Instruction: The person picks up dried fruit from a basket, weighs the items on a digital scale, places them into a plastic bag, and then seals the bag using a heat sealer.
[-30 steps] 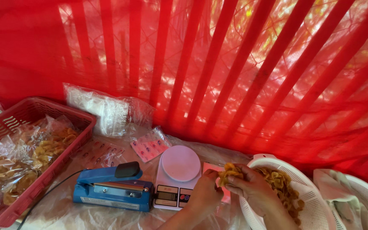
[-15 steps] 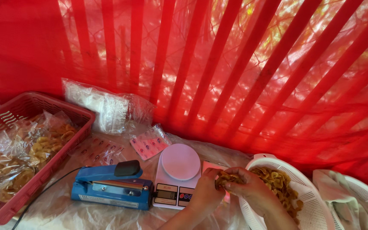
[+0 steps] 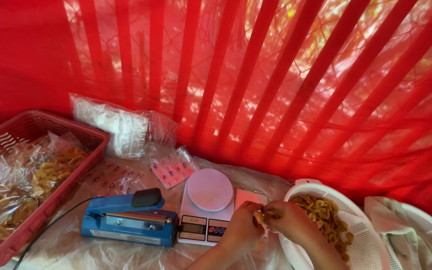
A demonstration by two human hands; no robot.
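My left hand [image 3: 243,227] and my right hand [image 3: 287,220] meet just right of a white kitchen scale [image 3: 206,205], at the rim of a white perforated basket [image 3: 356,235] filled with yellow chips [image 3: 326,217]. Both hands pinch a small clear bag [image 3: 262,216] with a few chips in it, held between them. A blue heat sealer with a black knob [image 3: 128,217] lies left of the scale. A pink card [image 3: 248,196] lies behind my left hand.
A red plastic crate [image 3: 31,127] at the left holds several bagged chips [image 3: 36,175]. A bundle of clear bags [image 3: 121,127] and printed labels [image 3: 173,167] lie at the back. Red striped netting hangs behind. A second white basket with cloth [image 3: 416,235] sits at the far right.
My hands have lowered slightly and closed together over the small bag beside the scale. The view has shifted a little.
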